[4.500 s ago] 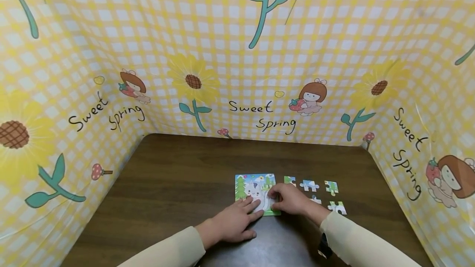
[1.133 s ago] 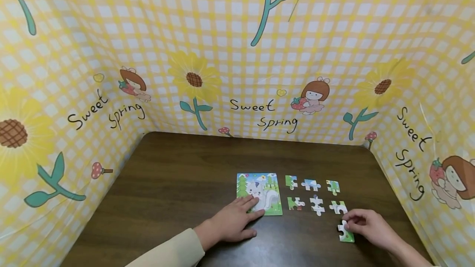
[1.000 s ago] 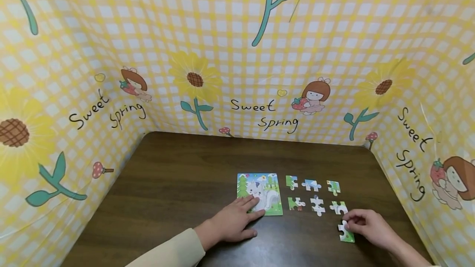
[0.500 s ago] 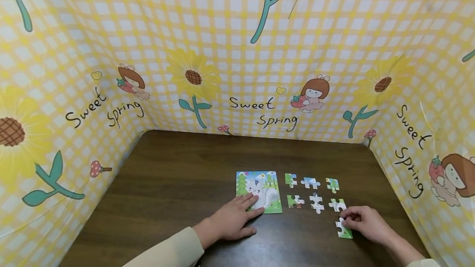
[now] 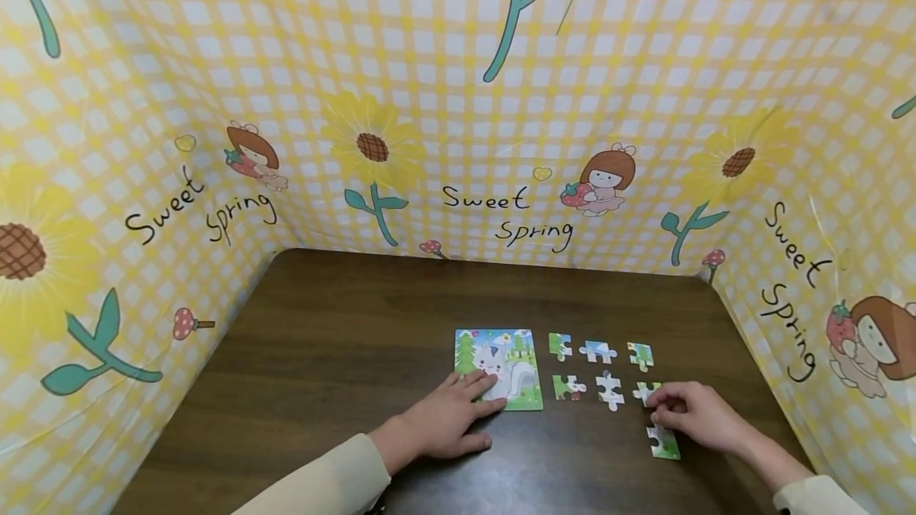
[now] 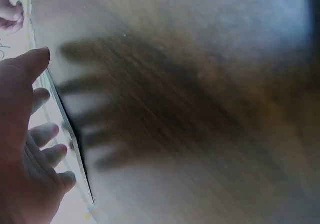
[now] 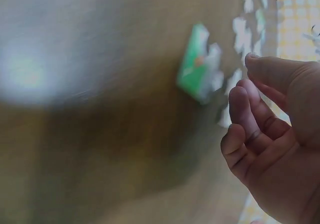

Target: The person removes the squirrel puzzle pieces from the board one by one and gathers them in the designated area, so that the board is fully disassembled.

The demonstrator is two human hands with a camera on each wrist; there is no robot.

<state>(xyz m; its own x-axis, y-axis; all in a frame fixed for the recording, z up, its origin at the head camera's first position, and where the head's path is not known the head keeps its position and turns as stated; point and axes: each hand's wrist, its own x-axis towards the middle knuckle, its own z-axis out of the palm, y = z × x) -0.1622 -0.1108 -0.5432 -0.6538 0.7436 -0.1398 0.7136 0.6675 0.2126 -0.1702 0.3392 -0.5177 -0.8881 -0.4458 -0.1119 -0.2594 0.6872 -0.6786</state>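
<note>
In the head view, my left hand (image 5: 445, 418) lies flat with spread fingers over the lower left of a square picture (image 5: 525, 356) of a white squirrel among green trees. My right hand (image 5: 700, 415) is at the right, fingers loosely bent, just above a green and white puzzle piece (image 5: 665, 445). Its fingertips overlap the right side of another puzzle piece (image 5: 642, 393); whether they touch it cannot be told. In the right wrist view, a gap shows between thumb and fingers, and the green puzzle piece (image 7: 192, 69) lies apart from them.
More loose puzzle pieces lie right of the picture in two rows, among them a blue and white piece (image 5: 598, 351) and a mostly white piece (image 5: 611, 393). The dark wooden table (image 5: 343, 340) is enclosed by a yellow checked cloth (image 5: 458, 141) on three sides.
My right hand earlier worked at the picture's right edge, then set the green and white piece at the lower right. It has let go and shifted slightly up. The left hand stays put.
</note>
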